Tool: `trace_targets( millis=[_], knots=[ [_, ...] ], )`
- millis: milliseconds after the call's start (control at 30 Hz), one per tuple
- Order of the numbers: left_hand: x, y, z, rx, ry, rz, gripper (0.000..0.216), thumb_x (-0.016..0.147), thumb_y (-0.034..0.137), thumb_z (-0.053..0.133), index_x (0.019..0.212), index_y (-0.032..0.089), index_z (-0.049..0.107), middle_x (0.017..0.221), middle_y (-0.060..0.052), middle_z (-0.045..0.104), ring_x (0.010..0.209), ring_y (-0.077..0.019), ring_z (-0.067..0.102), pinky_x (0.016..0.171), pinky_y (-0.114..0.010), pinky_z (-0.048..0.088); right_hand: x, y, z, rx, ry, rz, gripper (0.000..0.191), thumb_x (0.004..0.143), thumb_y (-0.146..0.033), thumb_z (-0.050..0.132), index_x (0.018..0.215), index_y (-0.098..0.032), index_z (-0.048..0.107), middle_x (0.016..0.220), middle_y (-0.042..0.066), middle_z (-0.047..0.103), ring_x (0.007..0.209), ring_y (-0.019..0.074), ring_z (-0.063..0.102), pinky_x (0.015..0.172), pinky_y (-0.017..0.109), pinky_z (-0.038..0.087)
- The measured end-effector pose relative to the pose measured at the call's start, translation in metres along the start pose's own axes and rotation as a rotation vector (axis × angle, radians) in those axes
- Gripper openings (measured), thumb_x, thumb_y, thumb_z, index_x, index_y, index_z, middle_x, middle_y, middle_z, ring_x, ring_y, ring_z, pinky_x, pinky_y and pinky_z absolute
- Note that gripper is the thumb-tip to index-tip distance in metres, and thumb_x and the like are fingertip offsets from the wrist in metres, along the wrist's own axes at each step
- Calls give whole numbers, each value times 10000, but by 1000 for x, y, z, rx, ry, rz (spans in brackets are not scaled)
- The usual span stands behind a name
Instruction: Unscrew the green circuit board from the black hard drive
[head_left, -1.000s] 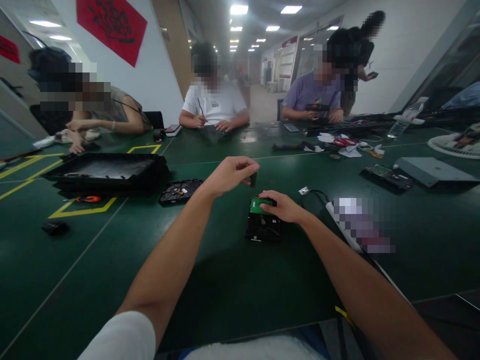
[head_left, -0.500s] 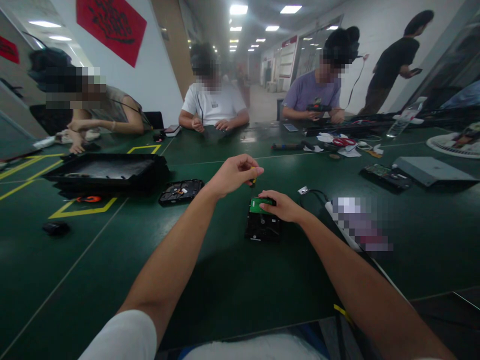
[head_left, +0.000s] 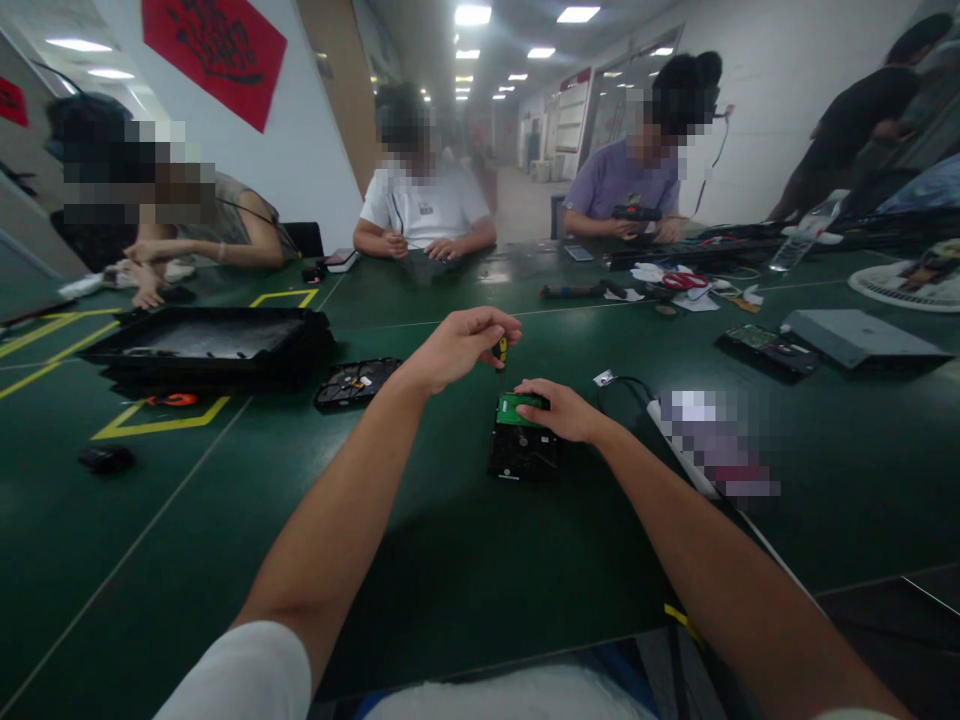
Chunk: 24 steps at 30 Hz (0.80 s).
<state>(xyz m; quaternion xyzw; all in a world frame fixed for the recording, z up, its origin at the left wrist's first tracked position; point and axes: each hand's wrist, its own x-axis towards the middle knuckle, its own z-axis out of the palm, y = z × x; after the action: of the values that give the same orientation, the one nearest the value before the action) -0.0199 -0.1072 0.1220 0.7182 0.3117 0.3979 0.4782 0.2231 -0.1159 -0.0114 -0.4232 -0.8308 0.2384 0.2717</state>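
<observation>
A black hard drive (head_left: 523,452) with a green circuit board (head_left: 511,410) on its far half lies on the green table in front of me. My right hand (head_left: 559,410) grips the drive at its far right side, thumb over the board. Above the drive's far left corner, my left hand (head_left: 472,347) is closed round a small yellow and black screwdriver (head_left: 501,350). The screwdriver stands nearly upright, pointing down; its thin tip is too small to make out against the board.
Left of the drive lies another opened hard drive (head_left: 356,384), with stacked black trays (head_left: 206,340) beyond. A white power strip (head_left: 679,445) lies to the right. Further right are a third drive (head_left: 766,350) and a grey metal box (head_left: 866,340). Several people sit across the table.
My left fingers have shifted on the screwdriver, so more of its yellow and black handle shows. My right hand stays on the drive. A person at the back right has moved further right.
</observation>
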Motion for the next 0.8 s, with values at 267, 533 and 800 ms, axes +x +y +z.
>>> trace_targets(
  millis=[267, 533, 800],
  knots=[
    [2, -5, 7, 84, 87, 42, 247, 888, 377, 767, 960, 151, 698, 916, -66, 721, 814, -155, 665, 696, -287, 584, 0, -1, 0, 3, -6, 3, 374, 968, -410, 683, 1314, -268, 705, 1398, 94, 698, 1393, 307, 608, 1182, 508, 459],
    [-1, -1, 4, 426, 220, 105, 338, 812, 449, 860, 868, 181, 662, 822, -33, 693, 742, -147, 612, 677, -288, 497, 1, 3, 3, 21, 11, -23, 353, 960, -400, 689, 1294, -289, 707, 1358, 72, 719, 1353, 295, 632, 1181, 511, 465],
    [2, -1, 4, 19, 87, -51, 140, 921, 264, 639, 1007, 177, 708, 981, -77, 728, 888, -179, 682, 661, -272, 581, 0, -1, -1, -3, -2, -12, 385, 971, -431, 679, 1320, -273, 702, 1414, 94, 690, 1377, 313, 618, 1186, 519, 458]
  ],
)
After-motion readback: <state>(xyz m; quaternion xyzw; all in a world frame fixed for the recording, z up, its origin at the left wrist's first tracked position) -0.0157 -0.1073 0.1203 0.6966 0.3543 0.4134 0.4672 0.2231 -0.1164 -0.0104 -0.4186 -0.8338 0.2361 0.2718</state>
